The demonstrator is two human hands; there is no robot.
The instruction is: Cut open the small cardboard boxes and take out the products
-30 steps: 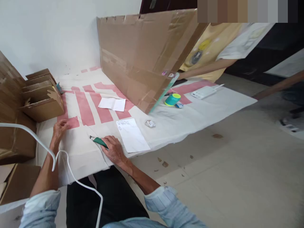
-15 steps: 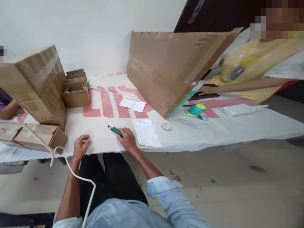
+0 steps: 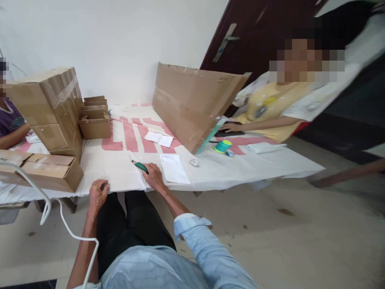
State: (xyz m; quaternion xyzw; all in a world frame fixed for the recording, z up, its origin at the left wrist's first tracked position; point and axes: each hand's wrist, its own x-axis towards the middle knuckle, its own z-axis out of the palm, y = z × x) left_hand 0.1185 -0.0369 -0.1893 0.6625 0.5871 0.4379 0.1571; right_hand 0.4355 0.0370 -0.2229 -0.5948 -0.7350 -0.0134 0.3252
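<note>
A green-handled utility knife (image 3: 140,166) is gripped in my right hand (image 3: 154,176), its tip pointing away and to the left over the cloth-covered table (image 3: 117,168). Just right of that hand lies a white sheet of paper (image 3: 174,168) with marks along its top. My left hand (image 3: 98,194) rests at the table's front edge with its fingers curled in, and nothing shows in it. Farther back a folded white paper (image 3: 159,139) lies on the red lettering of the cloth.
Stacked cardboard boxes (image 3: 60,108) and small open boxes (image 3: 95,126) stand left. A large cardboard panel (image 3: 189,104) leans upright at the back. A teal-and-yellow roll (image 3: 222,146) and a white power strip (image 3: 264,147) lie right. A person (image 3: 267,108) sits beyond; a white cable (image 3: 75,237) hangs lower left.
The view has turned to the right, so more of the door and the seated person shows. My left hand's fingers have curled in. The utility knife stays in my right hand.
</note>
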